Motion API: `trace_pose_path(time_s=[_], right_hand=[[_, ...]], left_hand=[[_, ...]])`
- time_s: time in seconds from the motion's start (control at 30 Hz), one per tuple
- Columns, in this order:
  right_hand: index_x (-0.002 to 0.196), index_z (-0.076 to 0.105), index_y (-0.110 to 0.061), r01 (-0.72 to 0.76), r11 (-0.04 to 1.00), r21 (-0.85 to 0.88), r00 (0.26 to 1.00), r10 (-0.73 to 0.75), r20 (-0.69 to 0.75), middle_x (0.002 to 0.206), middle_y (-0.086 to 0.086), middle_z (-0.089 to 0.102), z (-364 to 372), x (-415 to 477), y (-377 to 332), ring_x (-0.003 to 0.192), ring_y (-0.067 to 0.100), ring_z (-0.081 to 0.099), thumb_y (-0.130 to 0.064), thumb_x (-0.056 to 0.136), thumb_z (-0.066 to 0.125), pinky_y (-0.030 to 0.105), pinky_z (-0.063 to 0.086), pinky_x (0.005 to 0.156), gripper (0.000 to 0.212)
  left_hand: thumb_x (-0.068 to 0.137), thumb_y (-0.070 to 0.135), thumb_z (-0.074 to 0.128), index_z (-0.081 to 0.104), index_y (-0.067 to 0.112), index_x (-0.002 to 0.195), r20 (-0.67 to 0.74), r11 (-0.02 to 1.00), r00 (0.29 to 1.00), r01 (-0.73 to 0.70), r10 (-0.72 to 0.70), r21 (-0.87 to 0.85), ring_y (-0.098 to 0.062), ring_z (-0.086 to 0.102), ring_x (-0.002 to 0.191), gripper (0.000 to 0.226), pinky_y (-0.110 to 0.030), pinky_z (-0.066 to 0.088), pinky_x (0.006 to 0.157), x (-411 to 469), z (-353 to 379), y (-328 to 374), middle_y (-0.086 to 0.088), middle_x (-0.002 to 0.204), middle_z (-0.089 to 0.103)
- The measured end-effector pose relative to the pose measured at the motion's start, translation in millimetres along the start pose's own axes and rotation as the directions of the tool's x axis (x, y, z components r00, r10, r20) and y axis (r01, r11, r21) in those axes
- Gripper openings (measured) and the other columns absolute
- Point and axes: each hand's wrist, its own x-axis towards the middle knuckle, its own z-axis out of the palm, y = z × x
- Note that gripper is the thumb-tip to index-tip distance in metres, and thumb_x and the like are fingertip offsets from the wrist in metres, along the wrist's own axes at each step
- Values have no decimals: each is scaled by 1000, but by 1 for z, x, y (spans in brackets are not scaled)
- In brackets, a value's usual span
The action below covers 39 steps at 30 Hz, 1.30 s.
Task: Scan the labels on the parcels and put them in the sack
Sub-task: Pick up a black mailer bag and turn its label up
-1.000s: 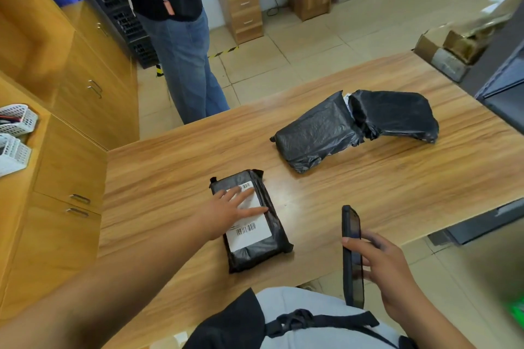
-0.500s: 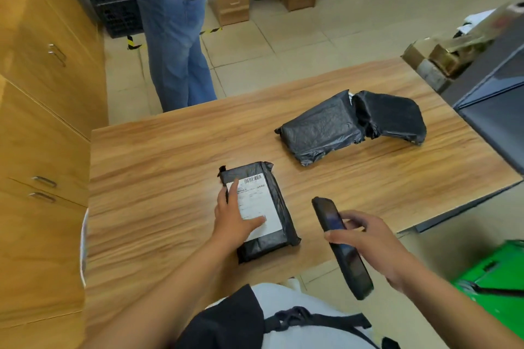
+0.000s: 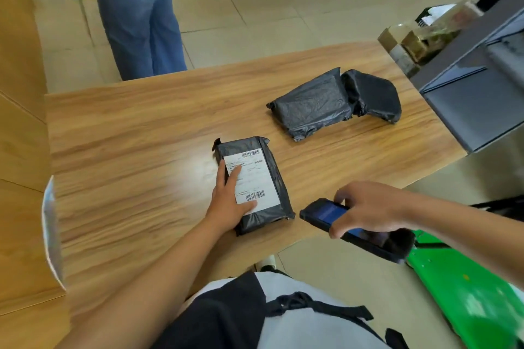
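Note:
A black parcel with a white barcode label lies near the front edge of the wooden table. My left hand rests flat on the parcel's left side, fingers straight over the label. My right hand grips a black handheld scanner from above, just right of the parcel, its screen facing up. Two more black parcels, one larger and one smaller, lie together further back on the table. A green sack sits on the floor at the lower right.
A person in blue jeans stands beyond the table's far edge. Wooden cabinets run along the left. A dark grey unit and cardboard boxes stand at the right. A white edge shows at the table's left.
My right hand has turned the scanner from upright to nearly flat and brought it closer to the labelled parcel. My left hand has slid to the parcel's left side, uncovering most of the label.

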Motion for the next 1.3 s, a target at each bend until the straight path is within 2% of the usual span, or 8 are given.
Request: trace_pose_path(time_s=[0.2, 0.47, 0.57, 0.67, 0.8, 0.97, 1.1, 1.3], right_hand=[[91, 70, -20, -86, 996, -3, 996, 86, 7, 82, 6, 73, 8, -13, -11, 34, 0, 52, -63, 54, 75, 17, 36, 36, 57], [98, 70, -16, -153, 988, 24, 988, 153, -24, 74, 3, 69, 30, -28, -29, 53, 14, 56, -70, 46, 66, 29, 42, 54, 75], [98, 70, -11, -178, 967, 180, 982, 185, -23, 63, 0, 59, 46, -35, -31, 34, 8, 46, -67, 48, 70, 28, 41, 49, 75], [98, 71, -19, -202, 909, 365, 977, 213, 9, 79, -3, 67, 66, -38, -33, 58, 11, 61, -65, 47, 74, 30, 49, 56, 69], [92, 78, -20, -188, 634, 750, 977, 199, 76, 85, -3, 73, 97, -45, -38, 69, 11, 67, -57, 45, 78, 28, 52, 60, 60], [96, 80, -18, -37, 258, 966, 952, 303, -45, 85, -4, 70, 130, -44, -53, 83, 22, 57, -52, 49, 78, 58, 56, 91, 59], [81, 80, -18, 103, 19, 995, 918, 384, -102, 73, -8, 66, 145, -37, -70, 70, 16, 62, -50, 54, 77, 63, 52, 92, 43], [90, 81, -20, 142, -6, 990, 936, 325, -133, 75, -6, 71, 154, -32, -81, 61, 9, 67, -45, 58, 79, 45, 61, 74, 41]], left_hand=[[79, 27, 82, 16, 32, 158, 99, 999, 994, -51, 52, -19, -19, 11, 150, 103, -37, 26, 117, 8, -6, -5, 24, 158, -25], [83, 24, 79, 14, 29, 158, 293, 991, 947, -136, 129, 5, -9, 7, 150, 100, -27, 23, 115, 16, -22, -4, 23, 158, -26], [83, 22, 79, 17, 27, 158, 408, 981, 898, -193, 166, 25, -4, 6, 150, 97, -22, 23, 113, 24, -32, 1, 24, 158, -27], [84, 19, 78, 20, 28, 158, 558, 964, 812, -255, 171, 75, -4, 7, 149, 95, -18, 24, 109, 39, -46, 7, 21, 158, -30], [83, 13, 74, 31, 38, 153, 671, 906, 729, -364, 132, 218, -9, 1, 150, 87, -28, 22, 117, 55, -59, 24, 12, 160, -30], [77, 48, 69, 17, 37, 153, 368, 829, 929, -245, 51, 503, -31, -4, 149, 93, -46, 15, 117, 23, -24, 42, -1, 163, -17], [73, 72, 64, 2, 34, 153, 199, 743, 979, -157, 32, 650, -38, -10, 148, 108, -51, 8, 118, -22, 17, 39, -12, 160, -22], [77, 56, 69, 6, 37, 152, 138, 740, 986, -161, 92, 654, -37, -4, 146, 100, -49, 9, 118, -31, -5, 20, -13, 160, -18]])
